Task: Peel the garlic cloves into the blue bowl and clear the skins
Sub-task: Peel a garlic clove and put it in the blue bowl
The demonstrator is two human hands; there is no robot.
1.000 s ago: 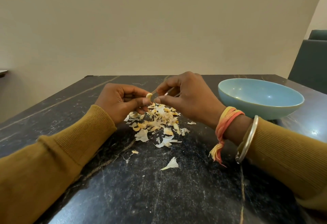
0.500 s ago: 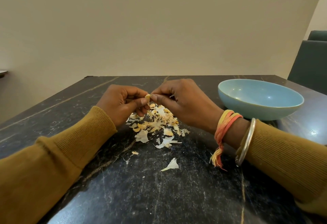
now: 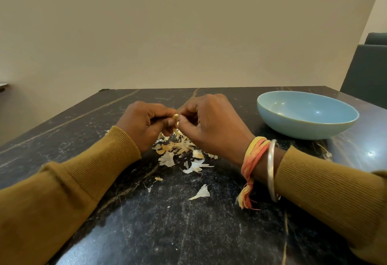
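Both hands meet mid-table: left hand [image 3: 144, 124] and right hand [image 3: 211, 124] pinch one garlic clove [image 3: 175, 116] above the skins [image 3: 180, 151]. The blue bowl [image 3: 307, 115] sits near the table's [image 3: 188, 233] far right corner.

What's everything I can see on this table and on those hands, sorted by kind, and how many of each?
blue bowl: 1
garlic clove, pinched between both hands: 1
hands, left hand and right hand: 2
wrist ornaments, thread band and metal bangle: 2
heap of skins, plus scattered scraps too small to count: 1
Total: 7
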